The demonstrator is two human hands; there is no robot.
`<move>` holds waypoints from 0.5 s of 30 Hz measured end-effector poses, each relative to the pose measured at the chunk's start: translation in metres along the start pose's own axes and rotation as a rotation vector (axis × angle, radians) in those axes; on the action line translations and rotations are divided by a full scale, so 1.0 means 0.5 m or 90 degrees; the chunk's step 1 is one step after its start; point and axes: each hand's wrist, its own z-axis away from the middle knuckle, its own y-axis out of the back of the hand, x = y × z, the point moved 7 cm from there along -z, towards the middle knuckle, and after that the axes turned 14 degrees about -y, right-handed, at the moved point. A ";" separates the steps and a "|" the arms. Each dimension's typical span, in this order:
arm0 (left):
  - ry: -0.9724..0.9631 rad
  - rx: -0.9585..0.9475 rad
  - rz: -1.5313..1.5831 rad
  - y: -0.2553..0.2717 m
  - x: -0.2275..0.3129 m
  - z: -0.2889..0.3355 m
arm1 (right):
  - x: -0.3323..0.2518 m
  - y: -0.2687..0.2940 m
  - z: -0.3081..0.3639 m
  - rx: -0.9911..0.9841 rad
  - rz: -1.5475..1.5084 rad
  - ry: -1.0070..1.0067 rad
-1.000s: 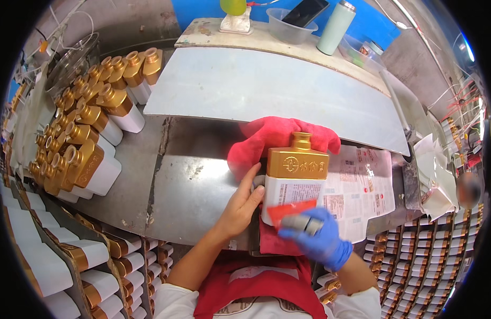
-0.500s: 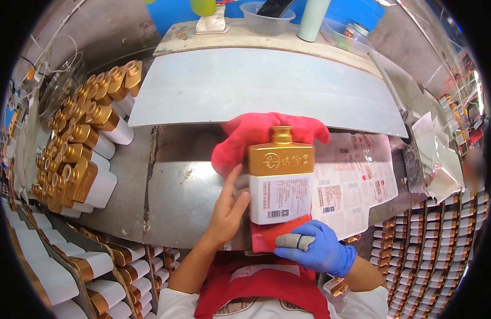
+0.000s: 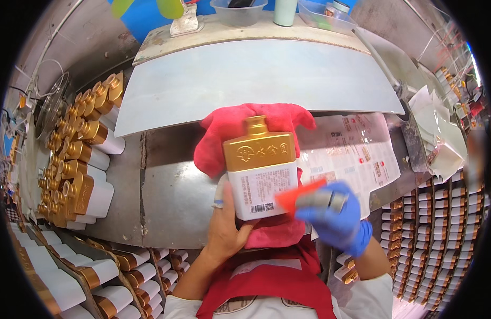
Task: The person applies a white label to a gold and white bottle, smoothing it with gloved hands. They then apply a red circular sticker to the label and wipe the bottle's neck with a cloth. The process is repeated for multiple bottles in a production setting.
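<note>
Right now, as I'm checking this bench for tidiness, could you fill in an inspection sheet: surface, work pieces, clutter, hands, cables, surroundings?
Surface: grey metal table, with a pale board across its far side.
Work pieces: gold-and-white bottle on a red cloth, printed side up; printed sheet to the right.
Clutter: crowded bottles at left; clear bowl and green flask at the back.
Hands: left hand at the bottle's lower left; right hand, blue-gloved, holds a red flat tool by its lower right; contact unclear.
Cables: thin wires at both upper sides.
Surroundings: stacked bottles at lower left and right.
</note>
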 end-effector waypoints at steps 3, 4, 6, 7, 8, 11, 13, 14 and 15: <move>0.091 0.014 0.048 -0.009 -0.007 0.003 | 0.034 -0.010 -0.016 0.062 -0.017 -0.042; 0.092 0.024 0.070 -0.014 -0.015 0.003 | 0.029 -0.030 0.018 0.004 -0.094 -0.065; 0.098 0.041 0.096 -0.017 -0.021 -0.002 | -0.012 -0.044 0.070 -0.089 -0.060 -0.027; 0.098 0.045 0.102 -0.020 -0.020 -0.005 | -0.015 -0.052 0.085 -0.146 -0.042 -0.089; 0.097 0.049 0.108 -0.023 -0.019 -0.008 | -0.007 -0.044 0.066 -0.105 -0.053 -0.120; 0.113 0.076 0.134 -0.027 -0.030 0.000 | 0.023 -0.015 -0.067 0.051 -0.074 -0.165; 0.148 0.140 0.214 -0.025 -0.028 0.004 | 0.026 -0.007 -0.152 0.189 -0.044 -0.059; 0.166 0.173 0.253 -0.025 -0.028 0.007 | 0.003 -0.020 -0.164 0.212 0.049 0.029; 0.174 0.178 0.248 -0.024 -0.029 0.013 | -0.012 -0.059 -0.149 0.090 0.022 0.017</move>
